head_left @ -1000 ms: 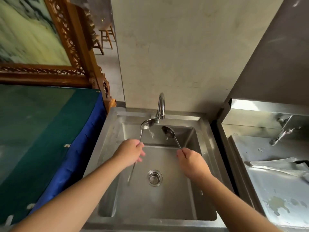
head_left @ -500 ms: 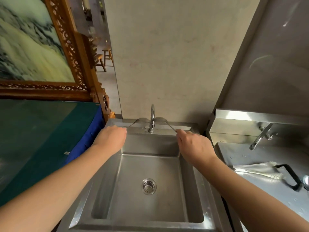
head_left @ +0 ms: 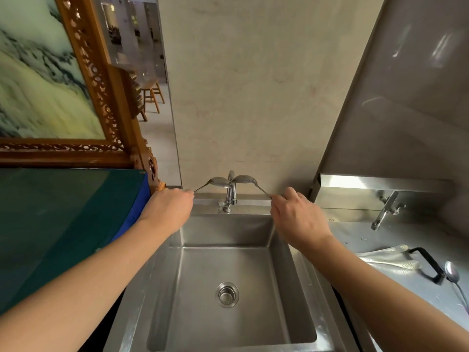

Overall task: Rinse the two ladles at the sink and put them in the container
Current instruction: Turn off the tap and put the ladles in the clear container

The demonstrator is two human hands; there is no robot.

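The left hand [head_left: 168, 210] is closed around the handle of the left ladle [head_left: 217, 182], and the right hand [head_left: 298, 217] is closed around the handle of the right ladle [head_left: 245, 179]. Both bowls are raised ahead of the hands and meet at the top of the faucet [head_left: 231, 190], which stands between the two hands; whether the bowls touch the spout or each other cannot be told. No running water is visible. The sink [head_left: 228, 275] lies below and between the forearms, with its drain [head_left: 227, 294] near the centre. The container cannot be identified with certainty; a black-handled object [head_left: 429, 265] and a spoon [head_left: 453, 271] lie on the steel counter [head_left: 380, 240] to the outside of the right hand. Probable hazards follow. Each grip appears to sit far back on a thin handle, so a wet handle may rotate or slip and drop a ladle into the basin. The bowls are close enough to strike the spout or one another, which may jar either grip. With the bowls held above the spout, any water started now would likely miss them or splash off the curved bowls toward the wall and the covered surface [head_left: 63, 224] beside the left hand.
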